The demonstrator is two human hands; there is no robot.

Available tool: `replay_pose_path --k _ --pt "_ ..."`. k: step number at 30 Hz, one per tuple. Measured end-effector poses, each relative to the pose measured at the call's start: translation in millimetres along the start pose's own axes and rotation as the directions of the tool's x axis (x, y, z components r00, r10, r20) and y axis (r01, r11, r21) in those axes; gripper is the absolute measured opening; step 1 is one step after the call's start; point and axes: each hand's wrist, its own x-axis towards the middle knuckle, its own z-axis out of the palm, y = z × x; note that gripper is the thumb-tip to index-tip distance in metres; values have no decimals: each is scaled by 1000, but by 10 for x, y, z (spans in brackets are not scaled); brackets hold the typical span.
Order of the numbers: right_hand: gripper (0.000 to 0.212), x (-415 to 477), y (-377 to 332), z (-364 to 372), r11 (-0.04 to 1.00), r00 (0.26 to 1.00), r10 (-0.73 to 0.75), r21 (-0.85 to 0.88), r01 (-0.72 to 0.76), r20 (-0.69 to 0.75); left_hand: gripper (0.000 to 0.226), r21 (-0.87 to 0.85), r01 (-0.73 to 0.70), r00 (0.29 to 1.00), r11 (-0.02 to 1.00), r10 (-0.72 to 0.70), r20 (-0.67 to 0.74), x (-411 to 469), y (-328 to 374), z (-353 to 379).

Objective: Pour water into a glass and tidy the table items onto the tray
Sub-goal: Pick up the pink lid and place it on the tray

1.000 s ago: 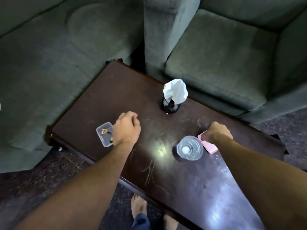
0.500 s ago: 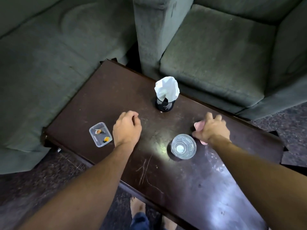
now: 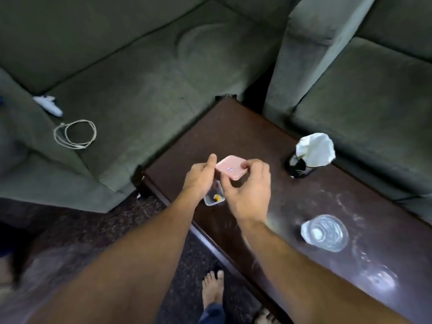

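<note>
My right hand point(image 3: 247, 190) holds a flat pink lid point(image 3: 230, 169) by its right edge, above a small clear plastic box point(image 3: 214, 195) with a bit of orange food in it. My left hand point(image 3: 201, 176) is at the lid's left edge, thumb up beside it and fingers curled over the box; whether it grips either is hidden. The box sits near the left end of the dark wooden table point(image 3: 257, 127). A clear glass of water point(image 3: 325, 232) stands to the right on the table. No tray is in view.
A black mesh holder with a white tissue point(image 3: 311, 155) stands at the table's far edge. Green sofas surround the table; a coiled white cable point(image 3: 74, 134) and a white object point(image 3: 48, 105) lie on the left sofa. My bare feet point(image 3: 212, 288) are below the table's front edge.
My right hand picked up the pink lid from beside the glass and carried it left over the clear box. My left hand moved onto the box. The view swung left.
</note>
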Motion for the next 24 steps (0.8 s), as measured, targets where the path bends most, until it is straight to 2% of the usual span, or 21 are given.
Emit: replay_pose_path --k 2,3,6,10,17,24 --pt "47 -159 -2 250 994 993 79 -87 -71 90 36 137 -55 997 989 47 62 82 -149 -101" --pt "52 -226 5 349 983 984 121 -151 -101 132 30 212 -77 997 974 68 48 128 -222 -148" --pt "71 -357 66 574 917 945 234 -374 -137 228 24 306 -143 990 941 135 47 275 -393 -249" --pt "65 -384 123 752 845 927 276 -523 -109 253 23 423 -297 954 856 281 101 466 -520 -293" --pt "62 -360 141 911 831 901 362 -521 -195 240 22 498 -389 918 775 371 138 650 -569 -236" --pt "62 -407 174 902 832 878 402 -505 -232 259 21 482 -336 941 809 268 205 791 -543 -250"
